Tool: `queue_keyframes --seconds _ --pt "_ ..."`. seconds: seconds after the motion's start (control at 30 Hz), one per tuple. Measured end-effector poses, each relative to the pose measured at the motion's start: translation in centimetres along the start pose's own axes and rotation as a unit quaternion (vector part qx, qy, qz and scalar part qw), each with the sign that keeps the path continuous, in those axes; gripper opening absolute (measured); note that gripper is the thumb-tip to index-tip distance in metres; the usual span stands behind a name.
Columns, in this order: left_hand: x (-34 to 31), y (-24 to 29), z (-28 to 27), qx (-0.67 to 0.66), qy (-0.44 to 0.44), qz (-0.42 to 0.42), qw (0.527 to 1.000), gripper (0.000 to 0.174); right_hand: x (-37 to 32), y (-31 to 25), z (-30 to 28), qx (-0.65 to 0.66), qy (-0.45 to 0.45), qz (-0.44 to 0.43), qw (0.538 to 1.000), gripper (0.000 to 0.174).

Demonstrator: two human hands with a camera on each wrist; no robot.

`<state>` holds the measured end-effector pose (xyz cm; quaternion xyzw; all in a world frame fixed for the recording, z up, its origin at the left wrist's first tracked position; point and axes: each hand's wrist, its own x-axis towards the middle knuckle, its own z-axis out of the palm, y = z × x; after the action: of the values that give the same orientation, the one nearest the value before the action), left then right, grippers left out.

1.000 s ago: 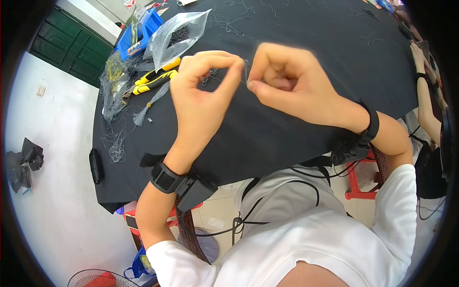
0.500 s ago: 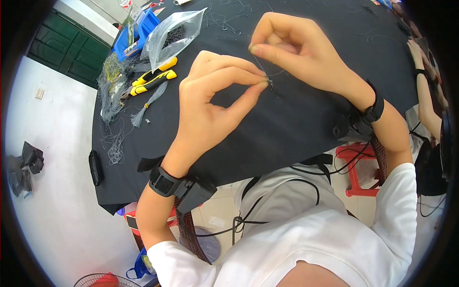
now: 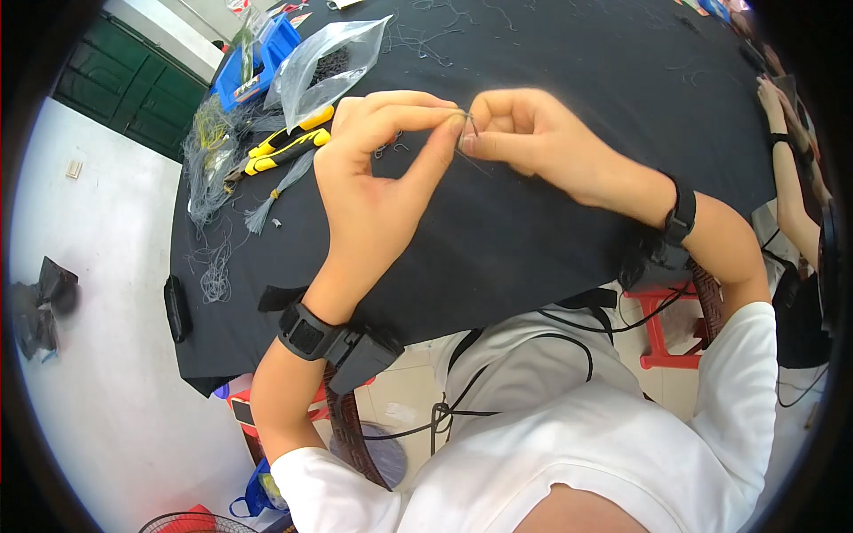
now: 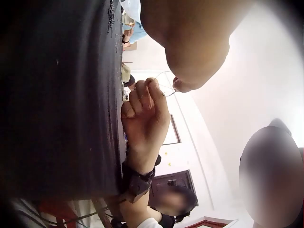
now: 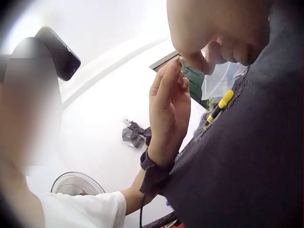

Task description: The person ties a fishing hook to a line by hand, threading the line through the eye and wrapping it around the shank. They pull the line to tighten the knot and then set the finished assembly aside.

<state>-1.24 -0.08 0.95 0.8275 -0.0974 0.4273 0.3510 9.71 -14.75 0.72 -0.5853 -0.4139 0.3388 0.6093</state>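
Over the black cloth (image 3: 498,266), left hand (image 3: 375,173) and right hand (image 3: 551,147) both pinch thin line (image 3: 474,163).

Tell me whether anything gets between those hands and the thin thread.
Nothing visible does: the left hand and right hand are right at the thread; the pliers lie off to the side.

A thin, fine line (image 3: 474,163) is pinched by the right hand (image 3: 544,142), a short length trailing below its fingertips; beside it, a small dark curved piece (image 4: 169,94) is held at the left hand's (image 3: 378,173) fingertips
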Motion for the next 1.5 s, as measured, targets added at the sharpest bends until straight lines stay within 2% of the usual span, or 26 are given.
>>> queue_keyframes --seconds 0.1,0.2,0.3,0.37,0.5,0.7,0.8,0.97,1.07,1.17,1.2,1.33,1.43,1.5 --pt "-0.1 -0.2 -0.1 0.008 0.018 -0.034 0.999 0.009 -0.3 1.2 1.0 0.023 -0.004 -0.037 0.999 0.01" --pt "-0.1 -0.2 0.1 -0.003 0.022 -0.073 0.997 0.008 -1.2 0.4 1.4 -0.031 -0.01 -0.09 0.995 0.009" --pt "-0.2 -0.2 0.1 -0.007 0.007 -0.081 0.997 0.008 -1.5 -0.4 1.3 -0.22 0.041 -0.213 0.951 0.008" --pt "-0.1 0.0 0.1 -0.003 -0.005 -0.092 0.996 0.008 -1.4 -0.8 1.2 -0.228 0.071 -0.248 0.939 0.008" --pt "-0.1 0.1 0.4 -0.007 -0.04 -0.034 0.999 0.01 -1.0 -1.5 0.6 -0.277 0.111 -0.294 0.908 0.007" --pt "0.1 0.7 -0.1 0.019 -0.1 0.035 0.994 0.015 0.1 -1.7 -1.1 -0.263 0.113 -0.269 0.92 0.008" --pt "0.3 0.7 0.1 0.027 -0.052 0.064 0.996 0.015 0.6 -1.1 -1.4 -0.237 0.108 -0.248 0.933 0.01" --pt "0.3 0.6 -0.1 0.041 -0.031 0.092 0.994 0.016 0.6 -0.8 -1.4 -0.159 0.067 -0.157 0.972 0.012" --pt "0.3 0.5 -0.2 0.047 -0.017 0.095 0.994 0.015 1.0 0.4 -1.4 -0.107 0.044 -0.139 0.984 0.012" --pt "0.2 0.1 -0.2 0.046 0.0 0.085 0.995 0.014 0.5 0.8 -0.4 -0.032 0.024 -0.078 0.996 0.013" --pt "0.2 -0.1 -0.2 0.046 0.006 0.079 0.996 0.014 0.1 0.2 -0.1 -0.03 0.011 -0.034 0.999 0.013" --pt "0.0 -0.4 -0.1 0.027 0.024 0.028 0.999 0.012 -0.8 0.2 1.1 -0.025 0.002 -0.06 0.998 0.009" --pt "0.0 -0.5 0.0 0.017 0.031 0.009 0.999 0.012 -1.5 -0.2 1.4 -0.1 0.009 -0.104 0.989 0.009" --pt "-0.1 -0.5 0.0 0.019 0.026 0.001 0.999 0.012 -1.7 -0.3 1.7 -0.202 0.042 -0.185 0.961 0.009"
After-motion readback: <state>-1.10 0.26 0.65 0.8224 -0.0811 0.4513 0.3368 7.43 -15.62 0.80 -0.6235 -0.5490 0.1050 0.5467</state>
